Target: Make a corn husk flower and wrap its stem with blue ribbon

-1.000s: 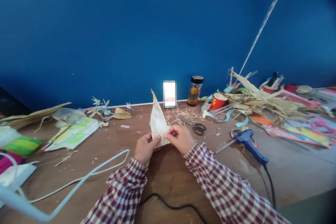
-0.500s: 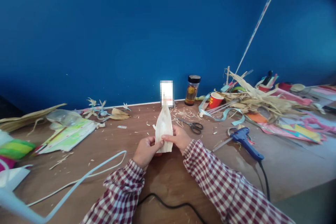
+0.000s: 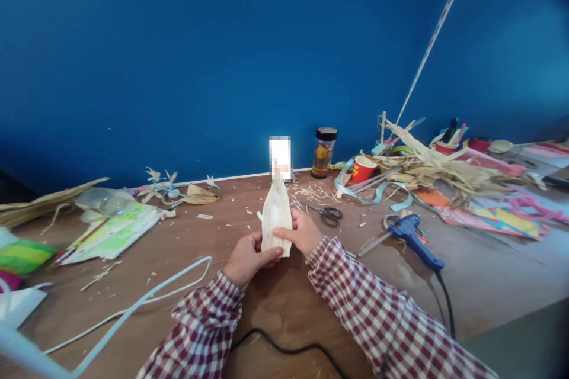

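A pale corn husk [image 3: 276, 213], narrow at its top and wide at its lower end, is held upright over the table between both hands. My left hand [image 3: 249, 256] pinches its lower left edge, with the thumb lying across the bottom. My right hand [image 3: 303, 233] grips its right side, the thumb pressed on the front face. The fingers behind the husk are partly hidden. Behind the husk's tip is a bright blurred-out patch. Black scissors [image 3: 329, 215] lie just beyond my right hand, beside thin husk shreds [image 3: 313, 194].
On the right are a blue glue gun [image 3: 415, 241] with a black cord, a red paper cup [image 3: 363, 169] and piled husks [image 3: 427, 160]. A lidded jar [image 3: 324, 153] stands near the blue wall. Husk flowers [image 3: 162, 185], a painted sheet [image 3: 113, 233] and a white cable [image 3: 146, 299] are left.
My left thumb has slid down and right, across the husk's bottom edge. My right hand keeps its hold. The whole view has shifted slightly.
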